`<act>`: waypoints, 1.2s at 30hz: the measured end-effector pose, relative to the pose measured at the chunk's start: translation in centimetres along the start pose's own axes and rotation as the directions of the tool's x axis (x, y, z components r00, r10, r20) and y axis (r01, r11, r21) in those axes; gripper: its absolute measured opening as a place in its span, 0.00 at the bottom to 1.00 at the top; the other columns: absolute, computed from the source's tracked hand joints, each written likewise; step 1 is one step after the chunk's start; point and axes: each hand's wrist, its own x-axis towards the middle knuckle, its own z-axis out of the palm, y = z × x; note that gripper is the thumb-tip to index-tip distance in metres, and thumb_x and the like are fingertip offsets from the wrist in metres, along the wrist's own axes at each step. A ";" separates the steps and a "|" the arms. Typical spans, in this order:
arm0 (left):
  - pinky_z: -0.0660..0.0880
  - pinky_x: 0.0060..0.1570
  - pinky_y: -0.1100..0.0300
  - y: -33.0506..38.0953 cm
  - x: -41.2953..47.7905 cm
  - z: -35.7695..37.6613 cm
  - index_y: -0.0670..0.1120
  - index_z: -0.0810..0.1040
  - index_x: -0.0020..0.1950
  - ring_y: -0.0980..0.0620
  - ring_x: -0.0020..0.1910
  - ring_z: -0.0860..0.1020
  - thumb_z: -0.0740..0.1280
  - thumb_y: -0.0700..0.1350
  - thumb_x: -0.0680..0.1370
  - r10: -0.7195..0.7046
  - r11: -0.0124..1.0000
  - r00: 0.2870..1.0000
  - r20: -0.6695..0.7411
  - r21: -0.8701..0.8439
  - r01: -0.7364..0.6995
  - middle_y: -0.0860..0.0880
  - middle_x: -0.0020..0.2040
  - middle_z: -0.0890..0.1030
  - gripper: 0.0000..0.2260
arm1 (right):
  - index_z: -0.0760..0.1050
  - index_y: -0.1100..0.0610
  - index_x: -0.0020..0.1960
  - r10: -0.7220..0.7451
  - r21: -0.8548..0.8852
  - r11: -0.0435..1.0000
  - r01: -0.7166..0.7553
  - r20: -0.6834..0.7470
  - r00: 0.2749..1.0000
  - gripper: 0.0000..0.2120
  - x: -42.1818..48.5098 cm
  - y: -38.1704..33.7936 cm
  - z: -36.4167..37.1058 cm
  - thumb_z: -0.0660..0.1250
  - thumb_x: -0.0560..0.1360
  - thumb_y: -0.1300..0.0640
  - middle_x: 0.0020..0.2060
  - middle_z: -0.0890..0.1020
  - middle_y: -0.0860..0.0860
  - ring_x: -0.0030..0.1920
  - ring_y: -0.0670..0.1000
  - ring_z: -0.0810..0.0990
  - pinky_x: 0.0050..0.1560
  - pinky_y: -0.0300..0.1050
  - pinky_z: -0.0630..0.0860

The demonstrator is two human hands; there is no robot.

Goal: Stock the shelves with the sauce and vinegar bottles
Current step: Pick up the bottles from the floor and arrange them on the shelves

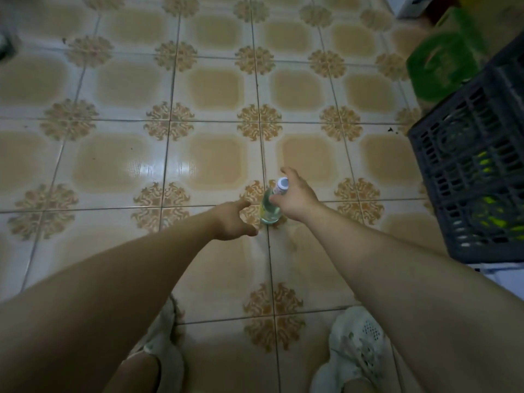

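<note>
Glossy tiled floor point(119, 165), beige squares with brown floral motifs at the corners, dim light. Head view looks straight down.

Writing: nothing readable. Bottle point(270, 211) is clear with pale liquid, and no label text can be made out. Its cap point(282, 186) is white with a purple printed ring, too small to read. Green carton point(445, 63) at top right has blurred markings, illegible.

Bottle stands upright on the floor, on a tile joint near frame centre, between the two hands.

Right hand point(299, 201): grasping the bottle at the neck just under the cap, fingers curled round the front, thumb sticking out past the cap. Grip looks loose.

Left hand point(229, 222): released, thumb and fingers spread in a wide C facing the bottle's lower body, just beside it. Contact not evident, holds nothing.

Dark grey slatted plastic crate point(442, 154) at the right edge, well apart from the bottle. Yellow-green shapes show through its slats, not identifiable. Green carton sits beyond the crate.

White perforated shoes point(360, 344) at the bottom edge; both bare forearms reach forward.
</note>
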 end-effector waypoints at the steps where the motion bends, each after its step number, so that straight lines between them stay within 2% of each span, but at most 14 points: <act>1: 0.61 0.67 0.55 -0.5 0.2 0.2 0.48 0.56 0.76 0.45 0.72 0.62 0.70 0.53 0.73 -0.016 1.000 1.000 0.004 -0.008 0.016 0.46 0.76 0.60 0.36 | 0.63 0.51 0.70 -0.009 0.016 1.000 0.009 -0.025 1.000 0.25 0.3 0.1 0.3 0.67 0.76 0.54 0.63 0.72 0.55 0.58 0.57 0.73 0.49 0.43 0.66; 3: 0.61 0.68 0.54 -1.3 0.2 0.5 0.48 0.56 0.76 0.45 0.73 0.62 0.70 0.52 0.73 -0.044 0.999 0.999 0.017 -0.016 0.044 0.46 0.76 0.60 0.36 | 0.67 0.54 0.63 -0.014 0.043 0.999 0.017 -0.071 0.997 0.17 0.1 0.3 0.6 0.66 0.76 0.54 0.51 0.75 0.53 0.50 0.56 0.74 0.46 0.44 0.68; 5: 0.61 0.67 0.53 -1.3 -0.2 0.6 0.49 0.55 0.76 0.44 0.72 0.62 0.70 0.52 0.73 -0.049 0.999 0.999 0.019 -0.017 0.049 0.46 0.76 0.60 0.37 | 0.68 0.53 0.56 -0.021 0.063 0.998 0.026 -0.089 0.996 0.11 -0.7 0.5 0.8 0.66 0.76 0.55 0.44 0.74 0.50 0.45 0.56 0.75 0.41 0.44 0.69; 8: 0.62 0.67 0.54 -0.1 -1.6 0.1 0.49 0.55 0.76 0.44 0.72 0.63 0.71 0.51 0.73 -0.006 1.000 1.000 0.011 0.024 0.006 0.46 0.75 0.61 0.37 | 0.64 0.49 0.51 -0.052 0.094 0.993 0.067 -0.147 0.988 0.09 -3.3 0.5 0.2 0.64 0.77 0.55 0.38 0.73 0.46 0.40 0.54 0.75 0.32 0.44 0.69; 12: 0.63 0.66 0.56 2.3 -5.0 -1.0 0.48 0.55 0.76 0.45 0.71 0.63 0.71 0.49 0.73 0.059 0.996 0.998 0.005 0.062 -0.059 0.46 0.75 0.61 0.37 | 0.63 0.45 0.57 -0.121 0.122 0.981 0.152 -0.232 0.965 0.12 -8.0 -1.2 -2.3 0.63 0.77 0.53 0.39 0.72 0.41 0.40 0.49 0.75 0.40 0.47 0.74; 15: 0.64 0.64 0.57 3.9 -8.8 -1.7 0.48 0.53 0.77 0.45 0.71 0.65 0.72 0.48 0.72 0.108 0.992 0.993 -0.040 0.065 -0.105 0.45 0.75 0.62 0.39 | 0.63 0.43 0.62 -0.167 0.155 0.963 0.220 -0.298 0.940 0.17 -12.3 -3.4 -5.1 0.63 0.76 0.52 0.40 0.73 0.38 0.43 0.49 0.76 0.43 0.45 0.73; 18: 0.64 0.57 0.62 5.4 -13.3 -2.2 0.50 0.48 0.77 0.44 0.69 0.66 0.74 0.46 0.70 0.174 0.985 0.976 -0.127 0.033 -0.171 0.45 0.75 0.63 0.44 | 0.61 0.39 0.65 -0.240 0.157 0.935 0.317 -0.377 0.895 0.19 -17.4 -5.9 -8.3 0.62 0.77 0.51 0.42 0.72 0.38 0.44 0.48 0.75 0.44 0.45 0.73; 21: 0.64 0.56 0.61 6.9 -18.1 -2.8 0.52 0.42 0.77 0.44 0.71 0.65 0.75 0.44 0.69 0.239 0.970 0.949 -0.208 -0.002 -0.244 0.45 0.76 0.59 0.50 | 0.58 0.38 0.68 -0.314 0.158 0.889 0.430 -0.473 0.823 0.22 -22.8 -8.6 -11.6 0.61 0.77 0.50 0.46 0.70 0.39 0.43 0.43 0.74 0.41 0.43 0.72; 24: 0.67 0.52 0.66 8.6 -23.1 -3.4 0.51 0.45 0.77 0.47 0.64 0.69 0.75 0.39 0.68 0.345 0.920 0.898 -0.275 -0.093 -0.382 0.46 0.72 0.66 0.49 | 0.59 0.42 0.70 -0.371 0.165 0.825 0.541 -0.565 0.737 0.23 -28.4 -11.6 -14.9 0.62 0.77 0.51 0.52 0.69 0.41 0.52 0.48 0.74 0.49 0.43 0.70; 26: 0.70 0.43 0.72 10.0 -26.5 -3.9 0.50 0.53 0.76 0.51 0.55 0.73 0.75 0.37 0.67 0.414 0.869 0.848 -0.330 -0.135 -0.476 0.49 0.62 0.73 0.44 | 0.60 0.45 0.71 -0.389 0.158 0.788 0.595 -0.622 0.680 0.23 -32.2 -13.4 -17.1 0.62 0.78 0.51 0.56 0.69 0.43 0.54 0.48 0.73 0.48 0.40 0.69; 27: 0.71 0.41 0.70 10.7 -28.1 -4.1 0.50 0.57 0.74 0.51 0.52 0.74 0.75 0.37 0.67 0.436 0.846 0.826 -0.357 -0.151 -0.511 0.50 0.58 0.74 0.41 | 0.60 0.45 0.71 -0.390 0.157 0.772 0.616 -0.649 0.653 0.23 -34.0 -14.1 -18.1 0.62 0.78 0.51 0.56 0.69 0.44 0.54 0.48 0.74 0.48 0.40 0.69; 30: 0.73 0.47 0.57 13.2 -32.3 -4.7 0.50 0.65 0.66 0.48 0.51 0.75 0.75 0.38 0.65 0.502 0.777 0.756 -0.420 -0.163 -0.608 0.50 0.52 0.76 0.33 | 0.61 0.49 0.71 -0.407 0.142 0.708 0.692 -0.719 0.564 0.23 -39.3 -15.5 -20.7 0.63 0.78 0.51 0.55 0.71 0.46 0.52 0.47 0.75 0.51 0.42 0.72; 33: 0.73 0.41 0.60 15.7 -35.7 -4.8 0.50 0.67 0.61 0.51 0.48 0.77 0.77 0.40 0.62 0.551 0.723 0.680 -0.485 -0.129 -0.678 0.50 0.50 0.76 0.31 | 0.64 0.48 0.68 -0.403 0.144 0.661 0.736 -0.760 0.510 0.21 -43.9 -16.1 -22.9 0.65 0.77 0.50 0.53 0.75 0.48 0.47 0.44 0.76 0.44 0.35 0.73; 36: 0.74 0.38 0.63 18.5 -39.0 -3.9 0.53 0.66 0.59 0.57 0.47 0.77 0.78 0.41 0.61 0.568 0.639 0.593 -0.571 -0.148 -0.755 0.54 0.49 0.76 0.33 | 0.65 0.47 0.63 -0.355 0.190 0.616 0.764 -0.800 0.485 0.22 -48.0 -16.1 -24.6 0.69 0.73 0.46 0.48 0.77 0.48 0.47 0.49 0.79 0.43 0.46 0.77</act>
